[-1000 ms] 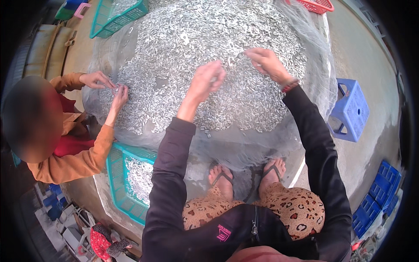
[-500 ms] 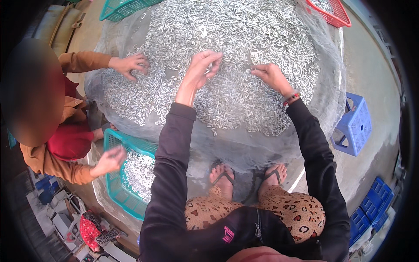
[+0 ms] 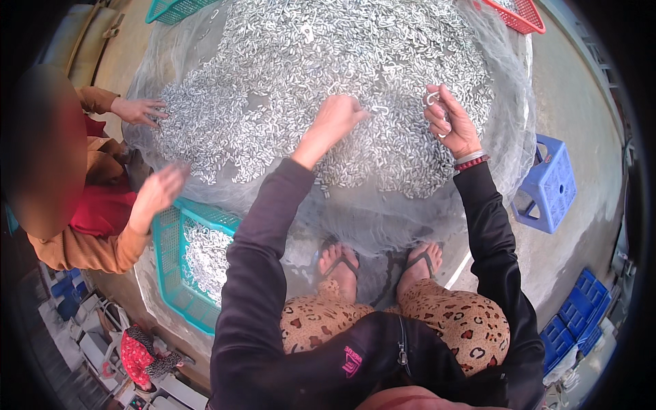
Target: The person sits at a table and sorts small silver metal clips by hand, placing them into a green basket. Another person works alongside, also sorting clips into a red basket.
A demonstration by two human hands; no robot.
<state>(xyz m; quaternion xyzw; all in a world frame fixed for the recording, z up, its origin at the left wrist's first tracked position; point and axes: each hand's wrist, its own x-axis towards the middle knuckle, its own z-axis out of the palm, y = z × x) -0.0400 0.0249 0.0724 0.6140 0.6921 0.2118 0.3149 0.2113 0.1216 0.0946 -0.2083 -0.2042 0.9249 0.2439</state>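
A thick spread of small silvery-white pieces (image 3: pixel 383 157) lies on a sheer mesh net (image 3: pixel 383 229) in front of me. My left hand (image 3: pixel 336 121) is over the middle of the spread, its fingers closed in a pinch. A white hook-shaped piece (image 3: pixel 380 109) shows at its fingertips. To the right, my right hand (image 3: pixel 452 121) is raised with its palm turned up and its fingers curled. Between its thumb and fingers is a white curved piece (image 3: pixel 432 98), and more white shows lower, by the curled fingers.
At the left, a co-worker's far hand (image 3: pixel 140 109) touches the spread's edge; the near hand (image 3: pixel 162 188) is blurred above a teal basket (image 3: pixel 164 266) holding white pieces. Another teal basket (image 3: pixel 174 9) and a red basket (image 3: pixel 516 19) stand behind. A blue stool (image 3: pixel 550 184) is right.
My left hand has moved right and down to the spread. My right hand has risen and turned palm up, showing white pieces in its fingers. The co-worker's hands have shifted left.
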